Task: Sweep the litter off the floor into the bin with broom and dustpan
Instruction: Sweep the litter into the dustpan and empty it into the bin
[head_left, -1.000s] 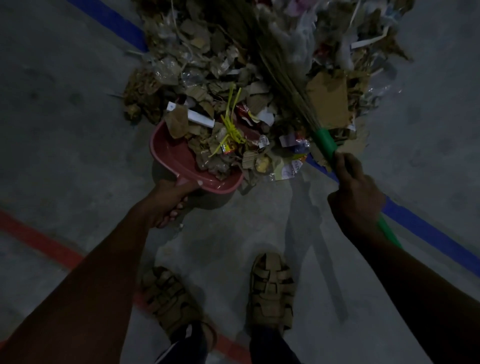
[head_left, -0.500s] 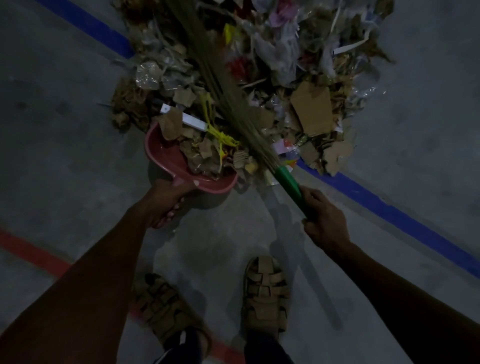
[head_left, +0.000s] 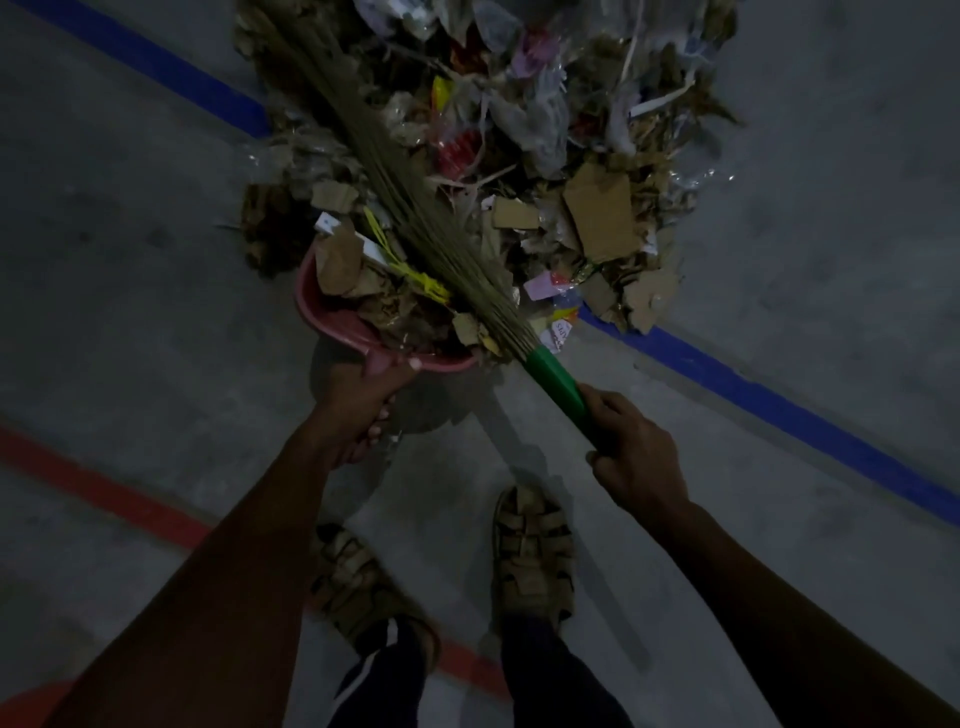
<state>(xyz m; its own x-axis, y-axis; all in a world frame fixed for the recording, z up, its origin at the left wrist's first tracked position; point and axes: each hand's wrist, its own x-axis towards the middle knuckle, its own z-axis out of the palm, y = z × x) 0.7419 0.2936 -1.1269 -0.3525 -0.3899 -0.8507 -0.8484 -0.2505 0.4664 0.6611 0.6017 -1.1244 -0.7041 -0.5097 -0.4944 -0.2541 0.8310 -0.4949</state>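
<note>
I see the litter pile spilling into the pink dustpan on the grey floor, my left hand gripping its handle, my right hand clenched around the broom lying across both.

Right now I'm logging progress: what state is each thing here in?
Dustpan: on the floor, part filled with scraps.
Broom: bristles lying across the pile and pan.
Litter pile: mostly unswept.
Left hand: grips the dustpan handle.
Right hand: grips the broom's green handle.
</note>
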